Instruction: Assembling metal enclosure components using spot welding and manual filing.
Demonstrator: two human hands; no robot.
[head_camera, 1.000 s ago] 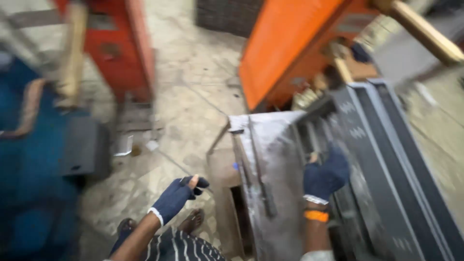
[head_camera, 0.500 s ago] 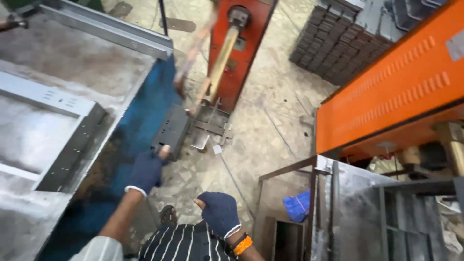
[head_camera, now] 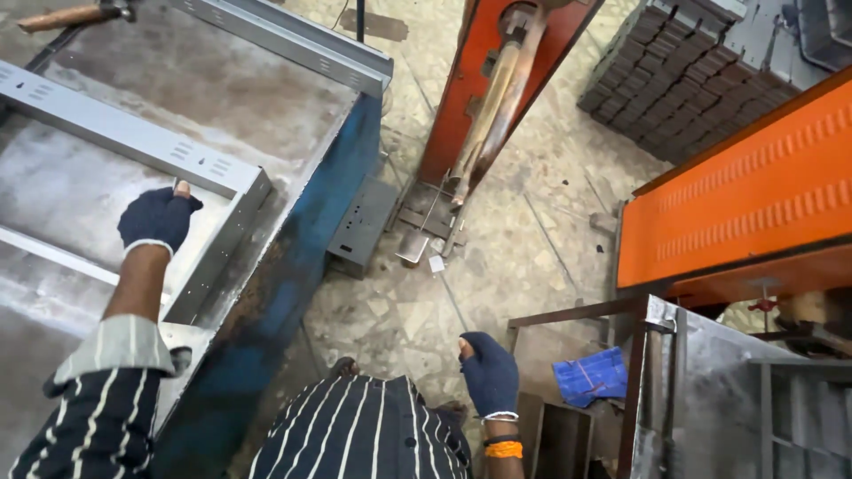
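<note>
My left hand (head_camera: 158,217), in a dark blue fingerless glove, rests on the rail of a grey sheet-metal frame (head_camera: 133,146) that lies flat on a blue steel workbench (head_camera: 306,222). Its fingers curl over the rail's top edge by the frame's corner. My right hand (head_camera: 488,372), also gloved, with an orange wristband, hangs loosely closed near my striped shirt, above the floor. It holds nothing and touches nothing.
A grey metal box (head_camera: 362,226) sits against the bench side. An orange press column (head_camera: 497,89) stands ahead, an orange machine cover (head_camera: 737,204) to the right. Stacked dark parts (head_camera: 683,75) lie far right. A metal rack (head_camera: 710,390) and a blue rag (head_camera: 590,374) sit lower right.
My view has swung left from the metal rack to the workbench. My left hand has reached up onto the frame rail. My right hand has left the rack and dropped by my side.
</note>
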